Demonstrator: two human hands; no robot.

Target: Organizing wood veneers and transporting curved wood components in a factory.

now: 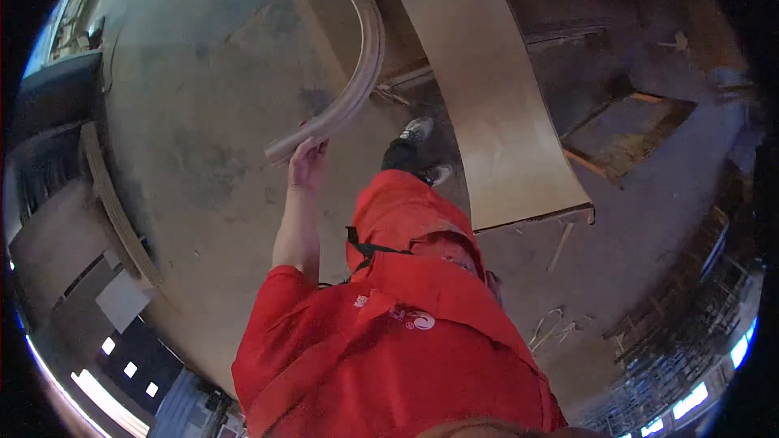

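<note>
My left hand (pixel 307 164) is closed around the near end of a long, pale brown length of wood (pixel 359 85). Lengthwise grooves run along it, and it looks curved in this wide view. Its far end passes out of sight at the top edge. My left arm is stretched forward, with the fingers wrapped over the wood's side. To the right of the wood lies a wide, smooth, light tan panel (pixel 503 113), apart from my hand. My right hand does not show; the red clothing covers that side.
My shoes (pixel 419 129) stand on the grey concrete floor (pixel 203 113), left of the panel. Right of it lies a wooden frame (pixel 629 138). A thin stick (pixel 560 246) and loose loops of strapping (pixel 548 326) lie nearer. Long boards (pixel 118 203) are at the far left.
</note>
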